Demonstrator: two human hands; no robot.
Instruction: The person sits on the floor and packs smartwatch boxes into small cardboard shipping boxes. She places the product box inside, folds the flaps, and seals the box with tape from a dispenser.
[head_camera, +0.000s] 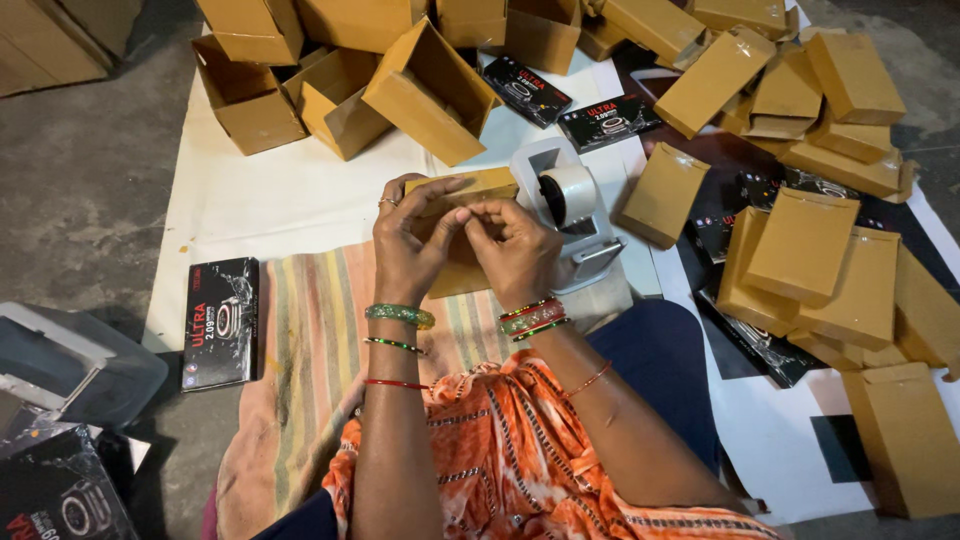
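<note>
A: What was the biggest thing around the tape dispenser (566, 215)?

B: The white sheet (270, 195) spread on the floor, running under the dispenser and out to either side of it. Next, the striped cloth (310, 350), just left of and nearer than the dispenser, reaching to the person's lap.

A: And the boxes?

B: A heap of open brown cartons (340, 80) lay beyond the dispenser, to its upper left. A pile of closed brown boxes (810, 250) sat to its right, well spread out. Flat black printed boxes lay about too: one (221, 322) far left of the dispenser at the sheet's edge, two just beyond it.

A: Where was the box being handled?

B: The small brown box (462, 190) was held up just left of the dispenser, nearly touching it. The left hand (408, 245) was wrapped round its near side, thumb lying along the top. The right hand (515, 250) was between box and dispenser, fingertips pinched together at the box's top edge. Whether tape was in that pinch, I couldn't tell.
</note>
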